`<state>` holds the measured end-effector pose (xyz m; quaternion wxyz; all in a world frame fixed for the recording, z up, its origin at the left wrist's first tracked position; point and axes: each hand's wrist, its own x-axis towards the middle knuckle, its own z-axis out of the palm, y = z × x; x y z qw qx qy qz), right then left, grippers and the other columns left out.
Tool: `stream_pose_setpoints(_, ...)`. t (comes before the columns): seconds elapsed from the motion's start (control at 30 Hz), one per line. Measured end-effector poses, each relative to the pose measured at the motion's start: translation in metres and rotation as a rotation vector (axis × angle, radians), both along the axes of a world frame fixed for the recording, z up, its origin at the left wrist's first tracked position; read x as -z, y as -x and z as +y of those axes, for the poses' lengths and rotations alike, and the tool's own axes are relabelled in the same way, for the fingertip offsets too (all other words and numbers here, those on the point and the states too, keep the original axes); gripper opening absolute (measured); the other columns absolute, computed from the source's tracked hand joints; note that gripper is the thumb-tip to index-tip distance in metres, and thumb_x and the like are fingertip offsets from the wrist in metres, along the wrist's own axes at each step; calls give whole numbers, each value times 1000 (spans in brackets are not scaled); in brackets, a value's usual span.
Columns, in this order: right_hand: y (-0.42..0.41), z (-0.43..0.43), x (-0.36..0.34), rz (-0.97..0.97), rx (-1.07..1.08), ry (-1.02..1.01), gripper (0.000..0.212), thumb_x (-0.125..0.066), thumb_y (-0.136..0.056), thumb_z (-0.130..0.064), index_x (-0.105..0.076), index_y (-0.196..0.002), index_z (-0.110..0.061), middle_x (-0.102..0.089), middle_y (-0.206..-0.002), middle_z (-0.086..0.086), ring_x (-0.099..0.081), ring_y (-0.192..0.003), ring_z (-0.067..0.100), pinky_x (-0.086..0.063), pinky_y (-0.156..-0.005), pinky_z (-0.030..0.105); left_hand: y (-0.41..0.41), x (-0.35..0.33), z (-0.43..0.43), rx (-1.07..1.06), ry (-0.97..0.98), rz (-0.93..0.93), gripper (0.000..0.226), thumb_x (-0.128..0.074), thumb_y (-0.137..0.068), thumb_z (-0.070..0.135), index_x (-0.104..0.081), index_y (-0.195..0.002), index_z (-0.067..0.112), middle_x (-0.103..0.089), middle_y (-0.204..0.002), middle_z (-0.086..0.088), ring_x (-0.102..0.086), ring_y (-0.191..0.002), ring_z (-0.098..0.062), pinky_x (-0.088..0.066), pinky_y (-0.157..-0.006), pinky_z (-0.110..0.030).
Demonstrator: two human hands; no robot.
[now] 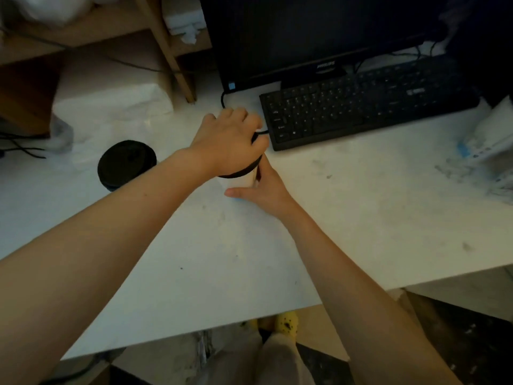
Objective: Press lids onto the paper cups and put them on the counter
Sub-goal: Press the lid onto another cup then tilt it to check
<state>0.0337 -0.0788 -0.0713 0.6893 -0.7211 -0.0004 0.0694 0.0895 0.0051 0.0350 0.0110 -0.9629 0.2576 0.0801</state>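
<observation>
- The paper cup [245, 181] stood upright, long axis vertical, capped by a black lid [241, 172], just in front of the keyboard [369, 104].
- The left hand [227, 140] covered the lid, fingers [238, 113] curled over its rim; the right hand [268, 190] gripped the cup's side.
- A second lidded cup [126, 165] stood to the left on the white, smudged desk [249, 251].
- The monitor [319, 31] read "PHILIPS".

Monitor [319, 29]: brand mark "PHILIPS" in pale letters at centre of lower bezel, soft but legible. Small blue sticker [231, 86] on its lower left corner, print too small to read. Keyboard [369, 107]: key legends show only as pale specks; pale badge [415, 92] near its far edge unreadable. Papers [494, 151] at right edge: blurred blue marks, nothing legible.
</observation>
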Motion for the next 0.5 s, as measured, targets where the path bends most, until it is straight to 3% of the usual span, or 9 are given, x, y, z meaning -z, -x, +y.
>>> stream_pose_setpoints(0.13,0,-9,-53,-115,115,7,77,-83,-69,-11,-33,-123,-37,-53,-110,-20,-53,-96,-13,-45,-77,4,-3,-65,-8,58,50,-101,52,-32,-94,47,-31,-142,29,-37,-144,-6,-25,-136,-25,-22,-108,-45)
stream_pose_setpoints(0.27,-5,-27,-120,-316,187,121,75,-84,-67,-19,-39,-125,-35,-53,-119,-9,-52,-111,8,-51,-87,23,4,-141,0,-132,159,-99,74,-31,-86,68,-11,-148,35,-24,-153,-7,-17,-141,-29,-24,-109,-50)
stream_pose_setpoints(0.33,-6,-35,-150,-427,242,295,74,-84,-64,-22,-45,-127,-26,-51,-117,-6,-47,-110,13,-47,-86,22,8,-169,11,-235,249,-12,86,-33,-79,77,-9,-149,33,-25,-153,-9,-29,-137,-32,-34,-106,-49)
stream_pose_setpoints(0.4,-6,-40,-176,-558,312,501,71,-81,-65,-25,-48,-127,-19,-51,-113,-4,-41,-105,11,-40,-82,18,14,-188,25,-302,415,209,97,-39,-67,82,-11,-148,36,-38,-144,-8,-51,-119,-30,-50,-94,-45)
stream_pose_setpoints(0.5,-1,-37,-205,-734,385,795,66,-75,-68,-30,-50,-127,-15,-55,-116,0,-38,-105,13,-41,-88,28,26,-197,44,-305,758,449,92,-59,-60,75,-22,-138,43,-52,-123,-6,-65,-97,-26,-60,-74,-45)
